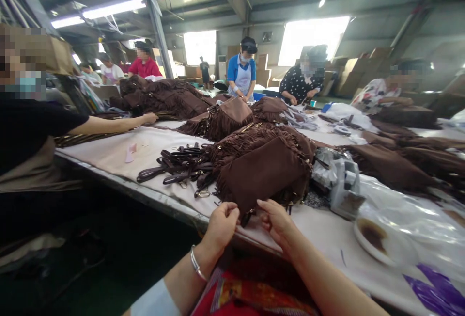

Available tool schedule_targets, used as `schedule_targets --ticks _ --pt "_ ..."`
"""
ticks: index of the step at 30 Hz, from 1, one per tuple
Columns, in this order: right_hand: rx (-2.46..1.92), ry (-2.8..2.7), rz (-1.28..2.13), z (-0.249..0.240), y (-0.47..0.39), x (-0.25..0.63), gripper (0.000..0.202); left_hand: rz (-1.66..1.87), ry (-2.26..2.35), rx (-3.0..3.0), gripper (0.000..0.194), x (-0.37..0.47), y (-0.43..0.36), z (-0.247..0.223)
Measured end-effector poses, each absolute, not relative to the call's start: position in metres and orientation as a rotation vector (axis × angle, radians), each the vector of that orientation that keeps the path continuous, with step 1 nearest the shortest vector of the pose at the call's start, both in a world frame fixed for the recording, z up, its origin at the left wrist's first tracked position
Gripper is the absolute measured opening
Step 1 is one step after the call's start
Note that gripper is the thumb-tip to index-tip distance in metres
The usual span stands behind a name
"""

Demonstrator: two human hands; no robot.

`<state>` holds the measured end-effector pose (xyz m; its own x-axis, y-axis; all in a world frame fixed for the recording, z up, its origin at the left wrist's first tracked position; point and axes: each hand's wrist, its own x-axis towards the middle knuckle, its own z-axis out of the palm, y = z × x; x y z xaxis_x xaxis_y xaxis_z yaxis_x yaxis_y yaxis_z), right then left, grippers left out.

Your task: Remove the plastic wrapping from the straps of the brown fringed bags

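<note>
A brown fringed bag (259, 173) lies in front of me at the table's near edge, fringe along its sides and small metal fittings at its corners. My left hand (222, 226) is closed, fingertips pinched at the bag's near left corner. Just right of it, my right hand (276, 224) has its thumb and fingers drawn together on the bag's near edge. What exactly lies between the fingertips is too small to see. Dark brown straps (181, 165) with metal clips are heaped left of the bag. More fringed bags (228, 117) are piled behind it.
A tape dispenser (345, 190), clear plastic sheeting (395, 204), a white dish (378, 243) with brown liquid and purple plastic (436, 287) lie to the right. A co-worker's arm (119, 124) reaches over the table at left. Other people work across the table.
</note>
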<state>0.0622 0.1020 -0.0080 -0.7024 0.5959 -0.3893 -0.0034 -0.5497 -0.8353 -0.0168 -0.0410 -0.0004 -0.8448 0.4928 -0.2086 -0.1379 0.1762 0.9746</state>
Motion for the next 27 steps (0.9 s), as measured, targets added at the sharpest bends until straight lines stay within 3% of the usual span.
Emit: schedule_targets --ticks 6,11,18,22,27 --pt "-0.805 -1.375 2.129 0.02 0.119 0.068 0.03 1.679 1.711 0.322 0.04 -0.025 -0.03 0.032" --pt "-0.52 -1.227 2.191 0.045 0.121 0.069 0.023 1.752 1.691 0.299 0.049 -0.032 -0.017 0.055" --pt "-0.448 -0.941 2.244 0.074 0.15 0.063 0.011 2.065 1.647 0.242 0.047 -0.066 0.002 0.078" --pt "-0.565 -0.826 2.339 0.067 0.173 0.064 0.02 1.91 1.179 0.208 0.033 -0.059 0.011 0.087" --pt "-0.542 -0.809 2.305 0.051 0.202 0.074 0.017 1.876 1.09 0.336 0.028 -0.017 -0.009 0.079"
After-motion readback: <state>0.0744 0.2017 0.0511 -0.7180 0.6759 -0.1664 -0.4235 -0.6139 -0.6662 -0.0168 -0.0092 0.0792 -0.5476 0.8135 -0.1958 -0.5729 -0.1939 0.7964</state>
